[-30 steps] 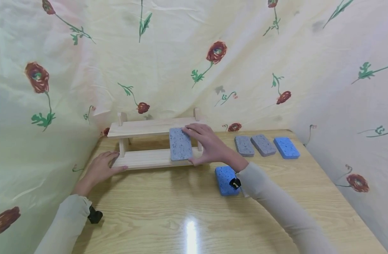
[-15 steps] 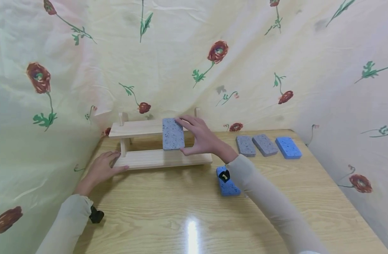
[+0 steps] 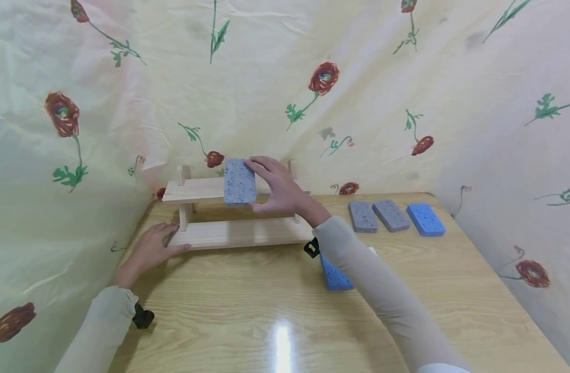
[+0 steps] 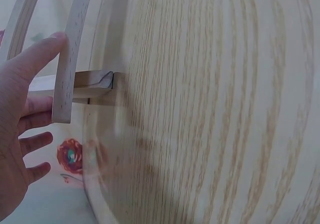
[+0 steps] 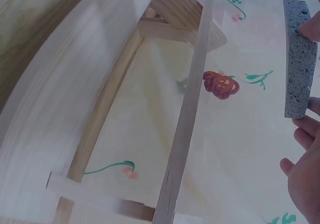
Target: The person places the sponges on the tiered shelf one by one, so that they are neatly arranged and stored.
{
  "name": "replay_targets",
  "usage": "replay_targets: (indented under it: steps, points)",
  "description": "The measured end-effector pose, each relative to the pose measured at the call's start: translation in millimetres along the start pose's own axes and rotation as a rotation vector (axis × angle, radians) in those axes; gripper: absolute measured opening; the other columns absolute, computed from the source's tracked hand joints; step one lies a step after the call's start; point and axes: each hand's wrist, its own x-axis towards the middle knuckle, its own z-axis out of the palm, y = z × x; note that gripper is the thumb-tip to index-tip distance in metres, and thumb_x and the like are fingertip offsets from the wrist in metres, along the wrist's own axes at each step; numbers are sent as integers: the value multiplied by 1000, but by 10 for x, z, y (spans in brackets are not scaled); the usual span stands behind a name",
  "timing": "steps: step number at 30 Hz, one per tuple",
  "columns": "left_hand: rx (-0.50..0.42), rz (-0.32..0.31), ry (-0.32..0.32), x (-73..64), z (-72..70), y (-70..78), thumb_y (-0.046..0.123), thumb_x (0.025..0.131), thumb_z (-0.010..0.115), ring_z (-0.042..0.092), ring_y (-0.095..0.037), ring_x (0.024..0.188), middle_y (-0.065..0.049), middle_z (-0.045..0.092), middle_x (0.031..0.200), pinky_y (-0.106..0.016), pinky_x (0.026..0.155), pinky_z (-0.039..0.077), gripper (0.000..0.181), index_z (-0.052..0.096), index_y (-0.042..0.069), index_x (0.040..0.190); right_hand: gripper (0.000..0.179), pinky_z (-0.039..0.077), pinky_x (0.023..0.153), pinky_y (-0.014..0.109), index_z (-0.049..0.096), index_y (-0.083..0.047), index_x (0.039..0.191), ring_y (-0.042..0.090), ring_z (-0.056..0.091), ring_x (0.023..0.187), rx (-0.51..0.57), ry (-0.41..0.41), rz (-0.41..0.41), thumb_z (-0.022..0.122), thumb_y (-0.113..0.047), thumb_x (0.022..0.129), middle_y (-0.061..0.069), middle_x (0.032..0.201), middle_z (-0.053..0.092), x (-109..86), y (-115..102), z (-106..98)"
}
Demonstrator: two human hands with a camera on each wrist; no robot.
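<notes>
A speckled grey sponge (image 3: 239, 181) is pinched at its edges between the thumb and fingers of my right hand (image 3: 282, 187). In the head view it overlaps the upper board of a two-tier wooden shelf (image 3: 247, 234). The right wrist view shows the sponge (image 5: 299, 59) edge-on, apart from the shelf boards (image 5: 187, 119). My left hand (image 3: 150, 251) grips the left end of the lower board. In the left wrist view, the left hand (image 4: 20, 104) has its thumb on one side of the board (image 4: 72, 54) and fingers on the other.
Two grey sponges (image 3: 363, 216) and a blue sponge (image 3: 426, 219) lie in a row on the wooden table (image 3: 229, 305) at the back right. Another blue sponge (image 3: 333, 274) lies partly hidden under the right forearm. A flowered cloth (image 3: 247, 88) hangs behind and at both sides.
My right hand has carried the grey sponge up and to the left, from in front of the lower board to the upper board's level. The left hand stays on the shelf.
</notes>
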Motion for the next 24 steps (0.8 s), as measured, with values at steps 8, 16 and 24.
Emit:
replay_targets:
  steps: [8,16,24]
  points:
    - [-2,-5,-1,3,10,-16,60,89,70,38,-57,138,-37,42,151,-71,115,31,88,50,-4,146,100,27,125,47,36,-14,159,24,34,149,-14,-3,27,81,-43,74,6,159,40,207,-32,87]
    - [-6,-27,-10,16,56,-32,63,89,68,37,-56,140,-36,41,152,-70,116,31,91,48,-4,148,100,29,123,47,36,-12,159,25,34,149,-38,-41,24,81,-44,76,8,159,40,389,-71,192]
    - [-2,-27,-3,8,56,-40,64,89,68,36,-56,141,-34,41,153,-70,117,30,92,48,-3,148,101,29,123,48,34,-12,160,26,32,150,-62,-83,33,81,-46,77,8,161,38,504,-69,317]
